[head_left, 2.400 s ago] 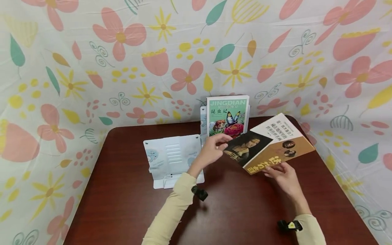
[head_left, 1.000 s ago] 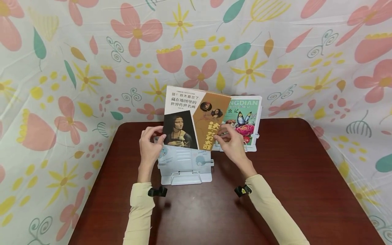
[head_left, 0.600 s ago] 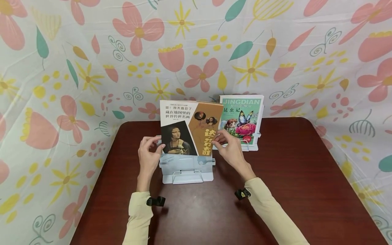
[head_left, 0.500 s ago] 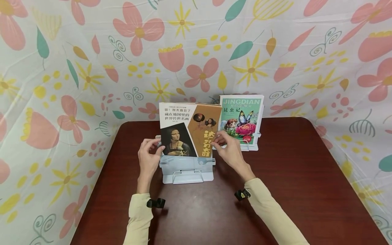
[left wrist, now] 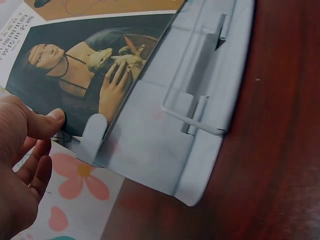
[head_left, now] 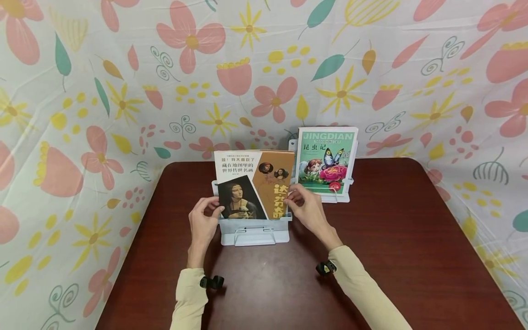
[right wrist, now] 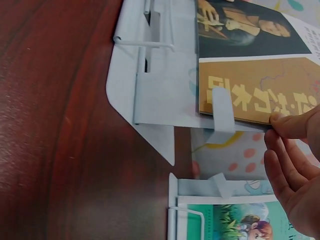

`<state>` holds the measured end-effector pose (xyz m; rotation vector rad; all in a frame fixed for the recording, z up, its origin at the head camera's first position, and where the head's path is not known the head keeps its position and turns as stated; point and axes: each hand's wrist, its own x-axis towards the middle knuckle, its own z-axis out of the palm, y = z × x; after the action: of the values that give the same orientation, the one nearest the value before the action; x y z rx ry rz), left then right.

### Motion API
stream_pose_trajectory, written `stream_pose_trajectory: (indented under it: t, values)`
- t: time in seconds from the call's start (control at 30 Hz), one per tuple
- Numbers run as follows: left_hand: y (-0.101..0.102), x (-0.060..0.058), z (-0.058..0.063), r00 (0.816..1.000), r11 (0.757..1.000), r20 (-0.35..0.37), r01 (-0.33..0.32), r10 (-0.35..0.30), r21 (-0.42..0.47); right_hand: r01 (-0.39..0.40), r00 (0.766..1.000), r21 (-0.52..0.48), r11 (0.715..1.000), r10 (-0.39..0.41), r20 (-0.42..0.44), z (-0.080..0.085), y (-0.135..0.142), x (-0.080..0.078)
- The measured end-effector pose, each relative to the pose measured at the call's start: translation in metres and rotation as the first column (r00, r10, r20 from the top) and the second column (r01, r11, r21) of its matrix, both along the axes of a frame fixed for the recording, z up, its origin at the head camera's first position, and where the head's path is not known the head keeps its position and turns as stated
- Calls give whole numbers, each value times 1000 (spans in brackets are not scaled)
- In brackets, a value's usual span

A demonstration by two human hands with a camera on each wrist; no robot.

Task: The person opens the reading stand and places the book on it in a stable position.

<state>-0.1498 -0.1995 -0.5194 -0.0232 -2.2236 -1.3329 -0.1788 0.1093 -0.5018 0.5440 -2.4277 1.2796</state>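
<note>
Both hands hold a book (head_left: 254, 183) with a white and brown cover and a painted portrait, one at each side edge. It leans against a pale blue metal book stand (head_left: 255, 233), its lower edge a little above the stand's ledge. My left hand (head_left: 203, 222) pinches the left edge, with the thumb on the cover in the left wrist view. On the opposite edge, my right hand (head_left: 310, 210) pinches with thumb and fingers. The stand's small side clip (left wrist: 93, 134) overlaps the cover's left corner, and another clip (right wrist: 223, 111) overlaps the right one.
Behind and to the right, a green book (head_left: 326, 160) with a butterfly cover stands upright on a second book stand (head_left: 340, 199). Both stands are on a dark red-brown table (head_left: 396, 256). A flower-patterned cloth (head_left: 264, 68) hangs behind the table.
The book has come from the right, tilted, to over the front stand, straightened, and then lowered down its face. Both hands moved with it; the left hand now grips its left edge.
</note>
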Motion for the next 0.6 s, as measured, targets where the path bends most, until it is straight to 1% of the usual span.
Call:
stream_pose_trajectory:
  t: [0.17, 0.33, 0.47, 0.6]
  values:
    - [0, 5, -8, 1000, 1000, 26, -6, 7, -10, 1, 1000, 1, 1000, -1, 7, -8, -1, 2]
    - [-1, 11, -17, 999, 1000, 41, 4, -4, 5, 4, 999, -10, 1000, -3, 41, -18, -1, 7]
    - [-1, 16, -24, 1000, 1000, 28, 12, -12, 3, -1, 998, -25, 1000, 3, 56, -25, -1, 12]
    - [-1, 17, -29, 1000, 1000, -2, 5, -5, -29, -3, 998, -35, 999, 5, 55, -29, -1, 14]
